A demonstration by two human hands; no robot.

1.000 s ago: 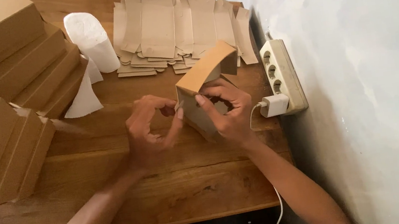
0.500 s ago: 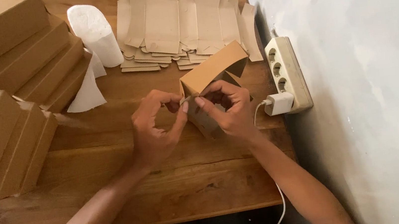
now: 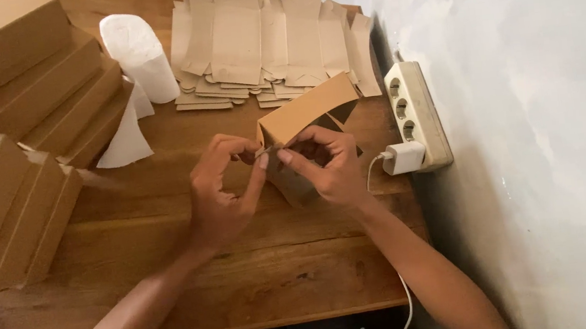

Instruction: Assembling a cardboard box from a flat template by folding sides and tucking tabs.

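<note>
The left hand (image 3: 219, 191) and the right hand (image 3: 326, 164) meet over the middle of the brown wooden table (image 3: 196, 286), both closed on a small brown cardboard box (image 3: 303, 123) that is only partly folded. The left hand pinches a flap at the box's near end between thumb and forefinger, its other fingers curled. The right hand grips the same end from the other side, thumb pressed beside the left thumb and fingers wrapped around the lower wall. The box is held just above the table, tilted, its long top panel running up and away toward the wall.

Just right of the right hand, a white charger plug (image 3: 404, 157) sits in a cream power strip with 3 visible sockets (image 3: 415, 110), which lies along the table's right edge against the pale grey wall (image 3: 534, 85). A white cable (image 3: 402, 317) drops past the right forearm.

Beyond the box, at the far side of the table, lies a spread pile of flat, unfolded brown cardboard blanks (image 3: 257, 43). To their left stands a white roll of tissue (image 3: 141, 57) with a loose tail hanging down. Along the left side, well apart from the hands, finished long brown cardboard boxes (image 3: 18, 137) are stacked in leaning rows.
</note>
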